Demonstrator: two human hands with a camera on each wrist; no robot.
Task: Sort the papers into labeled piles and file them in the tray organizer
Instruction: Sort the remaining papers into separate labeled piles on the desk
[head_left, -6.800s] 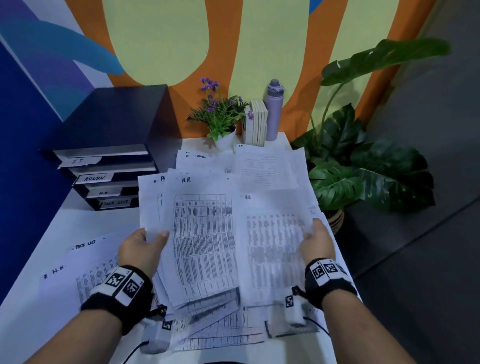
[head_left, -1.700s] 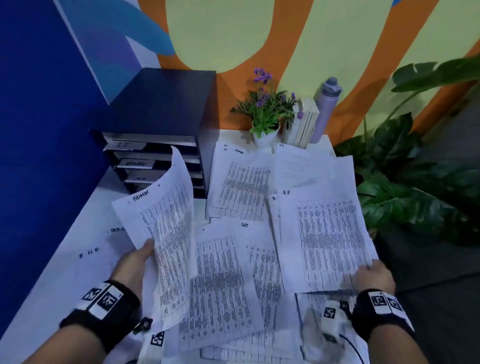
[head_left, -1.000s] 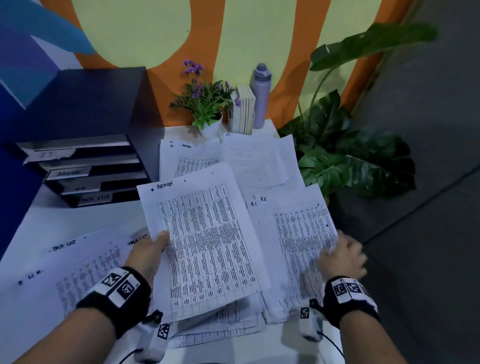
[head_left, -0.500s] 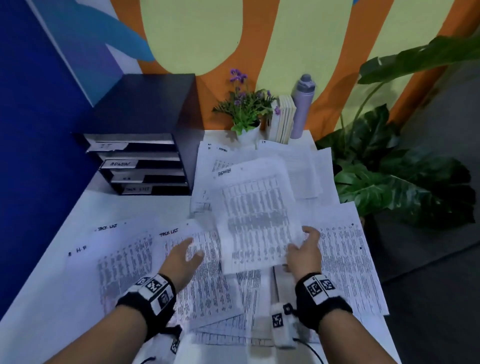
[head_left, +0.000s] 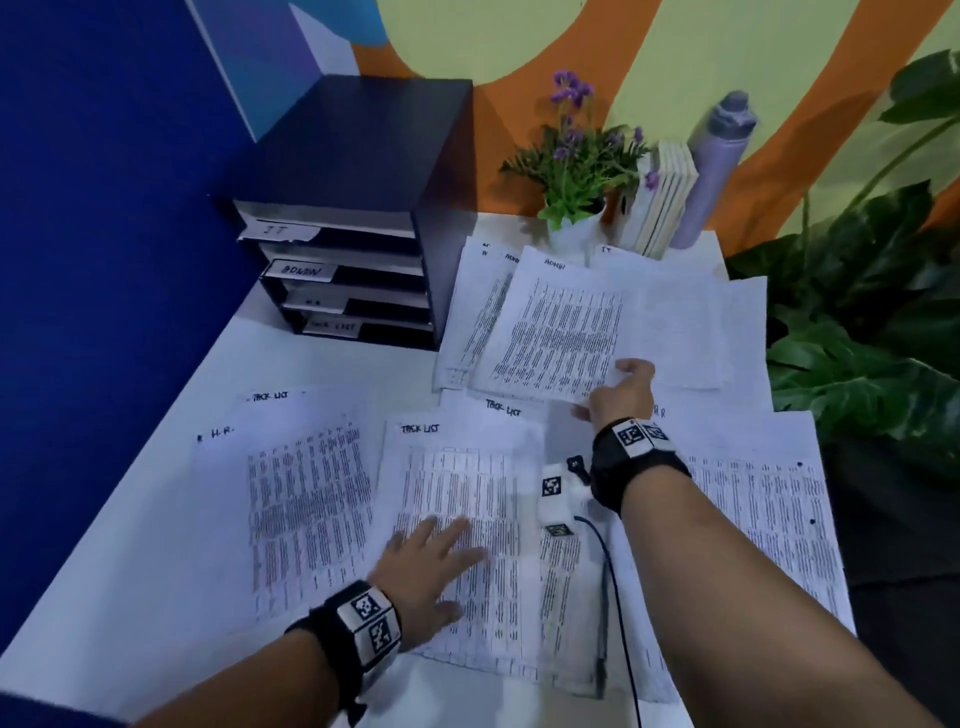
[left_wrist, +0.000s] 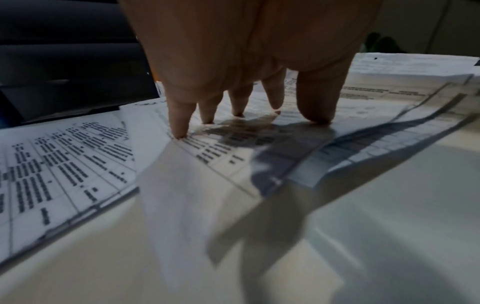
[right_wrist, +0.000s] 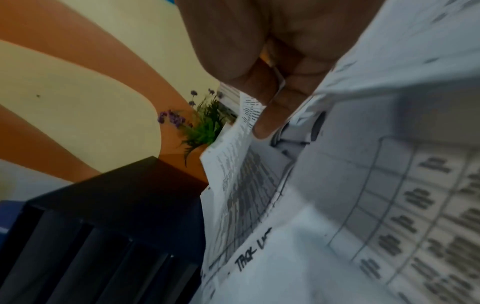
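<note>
White printed sheet (head_left: 556, 332), hand-labelled "ADMIN"

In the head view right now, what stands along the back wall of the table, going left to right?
Black tray organizer with labeled trays → small potted plant with purple flowers → upright stack of pale books → lavender water bottle → large-leaved green plant beside the table.

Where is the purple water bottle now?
In the head view the purple water bottle stands at the table's far right, against the wall, just right of the upright books.
</note>
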